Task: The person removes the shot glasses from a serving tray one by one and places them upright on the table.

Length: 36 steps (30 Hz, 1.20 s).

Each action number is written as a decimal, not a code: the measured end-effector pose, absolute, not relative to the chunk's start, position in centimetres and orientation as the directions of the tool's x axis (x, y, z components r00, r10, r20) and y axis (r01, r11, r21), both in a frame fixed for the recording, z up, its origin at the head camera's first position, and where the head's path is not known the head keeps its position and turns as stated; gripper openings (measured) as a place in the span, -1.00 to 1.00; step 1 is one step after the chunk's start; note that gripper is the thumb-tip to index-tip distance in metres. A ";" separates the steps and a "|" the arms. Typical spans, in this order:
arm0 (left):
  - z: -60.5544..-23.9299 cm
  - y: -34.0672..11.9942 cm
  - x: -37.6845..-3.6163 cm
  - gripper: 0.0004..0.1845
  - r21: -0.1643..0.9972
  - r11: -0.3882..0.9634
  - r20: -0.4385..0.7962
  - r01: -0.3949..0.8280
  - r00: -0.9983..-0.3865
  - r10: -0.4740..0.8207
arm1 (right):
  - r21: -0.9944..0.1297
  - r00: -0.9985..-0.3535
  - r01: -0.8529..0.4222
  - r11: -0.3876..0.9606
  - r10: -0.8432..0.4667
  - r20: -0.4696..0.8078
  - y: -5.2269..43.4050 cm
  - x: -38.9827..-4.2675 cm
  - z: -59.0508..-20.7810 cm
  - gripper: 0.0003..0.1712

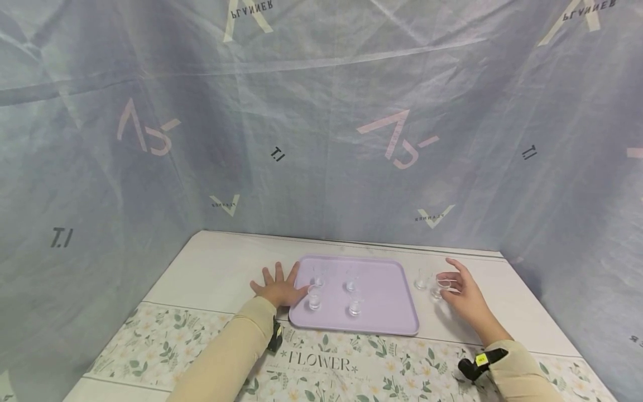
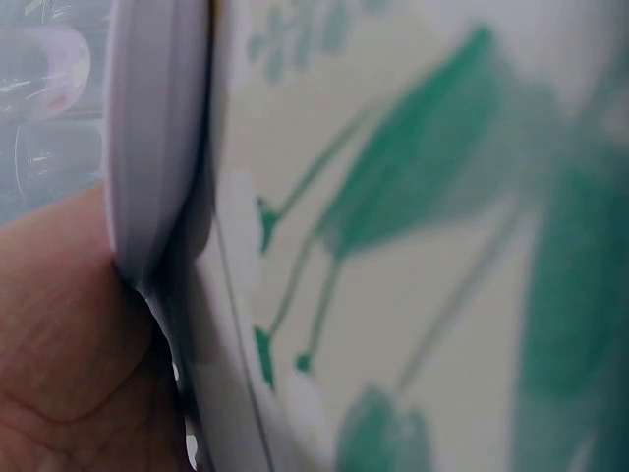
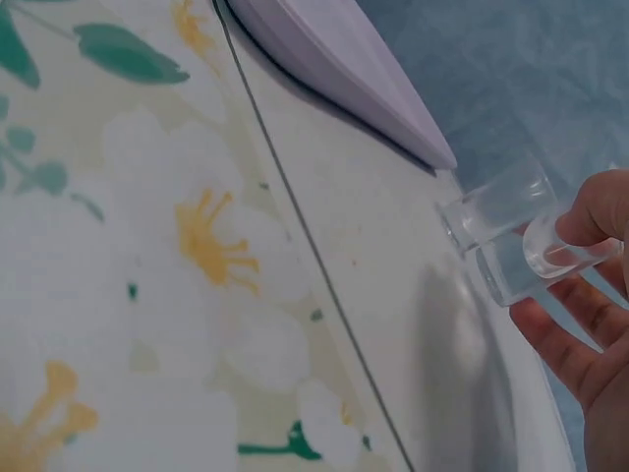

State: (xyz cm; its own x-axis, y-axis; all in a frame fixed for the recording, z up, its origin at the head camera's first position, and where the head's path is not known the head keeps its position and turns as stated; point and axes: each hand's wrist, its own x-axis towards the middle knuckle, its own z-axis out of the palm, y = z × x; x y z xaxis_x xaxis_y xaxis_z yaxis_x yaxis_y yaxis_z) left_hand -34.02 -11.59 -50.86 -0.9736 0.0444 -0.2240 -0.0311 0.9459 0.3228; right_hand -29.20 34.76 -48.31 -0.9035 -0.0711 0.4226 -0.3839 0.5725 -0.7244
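Observation:
A lilac tray (image 1: 387, 290) lies on the table with several small clear glasses on it, among them one (image 1: 314, 299) near its left edge. My left hand (image 1: 279, 287) rests flat on the table with its fingers spread, touching the tray's left rim (image 2: 147, 147); its palm (image 2: 69, 344) sits against that rim. Right of the tray stand two more glasses. My right hand (image 1: 449, 283) pinches the nearer small glass (image 1: 437, 288) (image 3: 536, 261) between thumb and fingers (image 3: 565, 339). The other glass (image 1: 421, 279) (image 3: 496, 205) stands right beside it, closer to the tray.
A floral cloth (image 1: 321, 363) with the word FLOWER covers the table's near part. Grey printed sheeting (image 1: 321, 139) walls in the table at the back and both sides. Bare white tabletop (image 1: 211, 268) lies left of the tray and right of my right hand.

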 end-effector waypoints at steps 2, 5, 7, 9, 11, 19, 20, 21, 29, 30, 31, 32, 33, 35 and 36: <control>-50.6 -11.5 -33.9 -0.03 0.320 0.947 -0.229 -0.035 -0.972 0.042 | -0.727 -0.904 -0.381 0.571 -0.066 0.422 34.8 -29.3 -48.4 -0.03; -50.3 -11.4 -33.6 -0.03 0.314 0.949 -0.230 -0.037 -0.972 0.039 | -0.734 -0.905 -0.379 0.564 -0.058 0.422 35.3 -29.7 -49.0 -0.03; -50.0 -11.4 -33.4 -0.02 0.310 0.950 -0.224 -0.034 -0.974 0.039 | -0.738 -0.903 -0.380 0.558 -0.052 0.426 35.4 -29.8 -49.2 -0.04; -49.7 -11.3 -33.1 -0.03 0.310 0.950 -0.218 -0.032 -0.975 0.039 | -0.743 -0.902 -0.381 0.550 -0.044 0.430 35.4 -29.9 -49.3 -0.05; -49.8 -11.3 -33.1 -0.02 0.311 0.950 -0.208 -0.032 -0.977 0.036 | -0.745 -0.901 -0.377 0.551 -0.031 0.433 35.5 -30.0 -49.4 -0.05; -51.4 -11.7 -34.3 0.01 0.308 0.951 -0.217 -0.026 -0.975 0.044 | -0.734 -0.916 -0.316 0.601 0.008 0.400 35.8 -30.7 -49.5 -0.08; -51.5 -11.8 -34.4 0.01 0.308 0.951 -0.215 -0.024 -0.975 0.046 | -0.738 -0.918 -0.311 0.599 0.011 0.396 35.8 -30.8 -49.4 -0.08; -51.6 -11.8 -34.4 0.01 0.308 0.951 -0.216 -0.024 -0.975 0.045 | -0.742 -0.920 -0.309 0.595 0.013 0.393 35.8 -30.8 -49.4 -0.08; -51.6 -11.6 -34.4 0.01 0.301 0.953 -0.200 -0.022 -0.979 0.041 | -0.761 -0.927 -0.299 0.575 0.015 0.375 35.8 -31.2 -49.3 -0.09; -51.6 -11.6 -34.4 0.01 0.298 0.954 -0.196 -0.020 -0.980 0.040 | -0.757 -0.929 -0.290 0.585 0.018 0.370 35.8 -31.2 -49.4 -0.09; -51.6 -11.6 -34.4 0.01 0.296 0.955 -0.195 -0.019 -0.980 0.041 | -0.756 -0.931 -0.282 0.591 0.022 0.365 35.8 -31.3 -49.4 -0.09; -51.6 -11.6 -34.4 0.01 0.293 0.956 -0.193 -0.019 -0.980 0.040 | -0.756 -0.933 -0.275 0.594 0.025 0.360 35.8 -31.3 -49.4 -0.09; -51.7 -11.6 -34.5 0.01 0.293 0.956 -0.198 -0.020 -0.979 0.041 | -0.755 -0.934 -0.271 0.597 0.027 0.357 35.9 -31.4 -49.5 -0.09; -51.8 -11.7 -34.6 0.01 0.295 0.955 -0.202 -0.020 -0.978 0.042 | -0.750 -0.934 -0.265 0.606 0.032 0.356 36.0 -31.5 -49.6 -0.10; -51.8 -11.8 -34.6 0.00 0.298 0.954 -0.205 -0.020 -0.978 0.043 | -0.749 -0.933 -0.269 0.606 0.030 0.359 36.0 -31.6 -49.7 -0.10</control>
